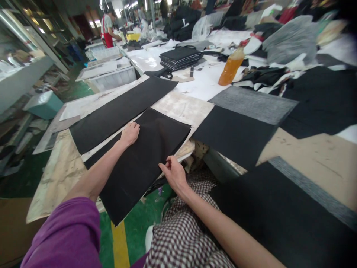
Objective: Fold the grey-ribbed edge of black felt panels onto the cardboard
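A black fabric panel (139, 163) lies slantwise on the worn wooden board, its near end hanging past the edge. My left hand (130, 134) rests on its upper left part, fingers curled and bunched; the fingertips are hidden. At the panel's right edge, my right hand (175, 173) has thumb and forefinger closed on the border. Slight ripples show in the fabric between both hands. A second, longer black panel (122, 109) lies flat just beyond, parted from the first by a pale strip.
To the right lie more black panels (234, 134) with grey bands. An orange-filled plastic bottle (231, 67) stands behind them, near a stack of folded black pieces (180, 57). A blue-green bin (44, 105) is at left. A person in a red apron (107, 31) stands far back.
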Motion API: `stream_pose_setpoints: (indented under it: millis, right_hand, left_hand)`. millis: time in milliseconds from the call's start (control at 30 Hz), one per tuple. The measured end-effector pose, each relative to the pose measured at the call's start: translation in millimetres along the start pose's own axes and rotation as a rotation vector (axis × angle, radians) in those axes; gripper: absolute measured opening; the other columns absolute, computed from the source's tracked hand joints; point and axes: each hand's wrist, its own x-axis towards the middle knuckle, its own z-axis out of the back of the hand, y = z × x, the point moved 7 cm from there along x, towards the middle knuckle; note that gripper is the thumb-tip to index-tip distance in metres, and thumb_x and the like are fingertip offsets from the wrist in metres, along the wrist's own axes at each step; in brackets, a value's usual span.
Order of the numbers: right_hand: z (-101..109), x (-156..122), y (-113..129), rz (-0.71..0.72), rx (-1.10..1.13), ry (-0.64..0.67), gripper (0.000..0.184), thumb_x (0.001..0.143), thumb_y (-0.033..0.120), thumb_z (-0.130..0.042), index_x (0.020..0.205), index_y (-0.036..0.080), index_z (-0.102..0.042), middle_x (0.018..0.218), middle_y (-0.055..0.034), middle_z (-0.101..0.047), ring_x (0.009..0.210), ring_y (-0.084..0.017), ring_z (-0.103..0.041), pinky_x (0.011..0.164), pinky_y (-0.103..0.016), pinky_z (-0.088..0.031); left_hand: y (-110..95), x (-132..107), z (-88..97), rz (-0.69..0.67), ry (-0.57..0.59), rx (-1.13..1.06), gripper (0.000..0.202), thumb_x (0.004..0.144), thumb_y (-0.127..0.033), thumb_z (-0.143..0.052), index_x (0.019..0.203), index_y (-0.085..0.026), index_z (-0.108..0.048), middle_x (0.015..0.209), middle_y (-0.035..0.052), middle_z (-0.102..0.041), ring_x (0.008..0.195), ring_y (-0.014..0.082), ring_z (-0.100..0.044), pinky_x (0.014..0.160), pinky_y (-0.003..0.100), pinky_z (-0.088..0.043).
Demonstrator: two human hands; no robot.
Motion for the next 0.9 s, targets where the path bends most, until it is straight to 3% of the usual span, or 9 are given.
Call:
stream_pose_setpoints:
  millis: [200,433,667,900]
  right_hand:
    - [6,0,-1,-0.059,-0.022,0.032,0.025,0.085,0.042,-0.060,0.069,0.023,-0.056,0.065,0.0046,-0.056,0.063,-0.015,-0.052,0.060,-0.026,-0.031]
    - [9,1,2,-0.083,-0.017,0.044,0.024,0.083,0.040,-0.062,0.067,0.023,-0.057,0.063,0.0045,-0.057,0.062,-0.014,-0.052,0.059,-0.025,-0.030]
    - [8,-1,2,-0.076,0.000,0.035,0.024,0.082,0.039,-0.062,0.066,0.023,-0.058,0.062,0.0045,-0.057,0.061,-0.014,-0.052,0.059,-0.025,-0.031]
    - [8,-2,2,-0.094,-0.002,0.027,0.024,0.081,0.040,-0.064,0.065,0.023,-0.059,0.061,0.0052,-0.057,0.061,-0.014,-0.053,0.058,-0.025,-0.032]
  left_hand:
    - [3,0,-3.3,-0.028,-0.001,-0.005,0.033,0.100,-0.028,-0.036,0.121,-0.016,-0.058,0.122,0.0144,-0.056,0.113,0.0275,-0.048,0.098,0.041,-0.041]
    - [7,4,-6.7,-0.068,0.003,-0.015,0.035,0.100,-0.030,-0.036,0.122,-0.015,-0.058,0.122,0.0145,-0.057,0.114,0.0277,-0.050,0.102,0.043,-0.039]
    - [7,-1,-3.0,-0.008,-0.027,-0.029,0.040,0.100,-0.032,-0.038,0.136,-0.018,-0.048,0.126,0.0137,-0.055,0.116,0.0289,-0.049,0.100,0.043,-0.042]
    - [10,3,-3.1,0.015,-0.018,-0.037,0.041,0.099,-0.033,-0.040,0.137,-0.018,-0.047,0.127,0.0134,-0.056,0.118,0.0285,-0.049,0.102,0.043,-0.041]
